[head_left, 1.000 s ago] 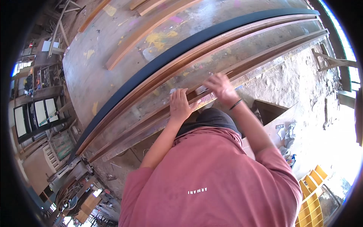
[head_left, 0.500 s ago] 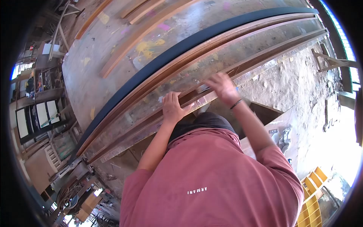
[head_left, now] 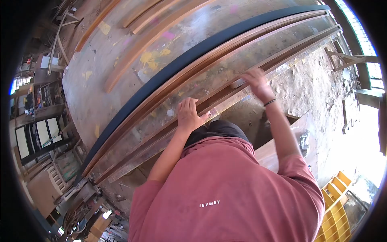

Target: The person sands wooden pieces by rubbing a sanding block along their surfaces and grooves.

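A long brown grooved wooden bar [head_left: 219, 97] lies across the near edge of the workbench, in front of my body. My left hand [head_left: 189, 115] grips it near the middle, fingers over the far side and thumb on the near side. Further right along the same bar is my right hand [head_left: 257, 82], smeared by motion, its fingers curled down at the groove. A small pale flat piece [head_left: 238, 83] shows under those fingers; its kind cannot be made out. Beyond lie a second grooved wooden bar [head_left: 169, 90] and a dark blue-black strip [head_left: 177, 62], roughly parallel.
The paint-stained workbench [head_left: 94, 105] carries more wooden strips [head_left: 139, 54] at its far side. Shelves and clutter stand at the left, with black-framed pale panels [head_left: 42, 135]. A yellow slatted piece [head_left: 336, 213] is at the lower right. Rough ground [head_left: 306, 88] lies to the right.
My right hand has moved right along the bar, away from the left hand, with the pale piece under it. My left hand keeps its grip. The view has shifted slightly.
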A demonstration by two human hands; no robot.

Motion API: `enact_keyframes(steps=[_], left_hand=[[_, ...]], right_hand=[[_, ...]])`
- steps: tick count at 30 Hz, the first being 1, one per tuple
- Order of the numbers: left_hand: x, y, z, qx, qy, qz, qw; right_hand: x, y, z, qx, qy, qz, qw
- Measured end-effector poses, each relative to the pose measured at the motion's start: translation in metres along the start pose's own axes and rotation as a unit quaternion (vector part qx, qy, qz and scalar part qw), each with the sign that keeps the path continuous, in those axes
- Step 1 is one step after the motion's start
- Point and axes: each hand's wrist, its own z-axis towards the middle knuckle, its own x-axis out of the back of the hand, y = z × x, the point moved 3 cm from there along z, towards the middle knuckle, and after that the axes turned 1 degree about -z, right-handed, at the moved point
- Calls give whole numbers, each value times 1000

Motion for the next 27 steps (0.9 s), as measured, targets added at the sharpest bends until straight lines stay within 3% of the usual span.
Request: enact_keyframes(steps=[1, 4, 8, 11, 14, 16, 18, 19, 21, 22, 23, 24, 26, 27], left_hand=[[-2, -2, 0, -3, -9, 1, 1000], [-9, -2, 5, -7, -15, -6, 1000], [-13, 8, 14, -16, -10, -28, 999], [-20, 15, 24, -2, -30, -35, 999], [-28, 24, 34, -13, -13, -31, 999], [-34, 33, 40, 5, -16, -35, 999], [-38, 44, 46, 1, -3, -28, 1000], [-43, 51, 57, -6, 15, -27, 999], [-53, 63, 65, 12, 11, -31, 999], [-60, 68, 72, 28, 15, -37, 999], [-63, 64, 73, 36, 15, -82, 996], [-63, 66, 76, 39, 16, -76, 996], [-63, 73, 79, 29, 28, -27, 999], [-65, 78, 80, 29, 25, -29, 999]], right_hand=[[23, 25, -2, -43, -19, -43, 998], [23, 30, -1, -28, -4, -51, 998], [-32, -84, 3, 47, -6, 69, 996], [-33, -64, -4, 47, -21, 28, 998], [24, 37, -4, -14, 6, -11, 1000], [41, 66, -1, -12, 2, -32, 999], [36, 63, -7, 7, 26, -41, 999], [10, 60, -19, -28, -19, 16, 999], [-26, -1, -23, 77, -24, 55, 995], [-52, -29, -29, 59, -69, 74, 993], [-24, -56, 3, 30, -202, 50, 978], [-24, -40, 2, 33, -200, 55, 978], [-12, 14, -7, 86, -44, 13, 995], [6, 49, -2, 58, -99, 43, 992]])
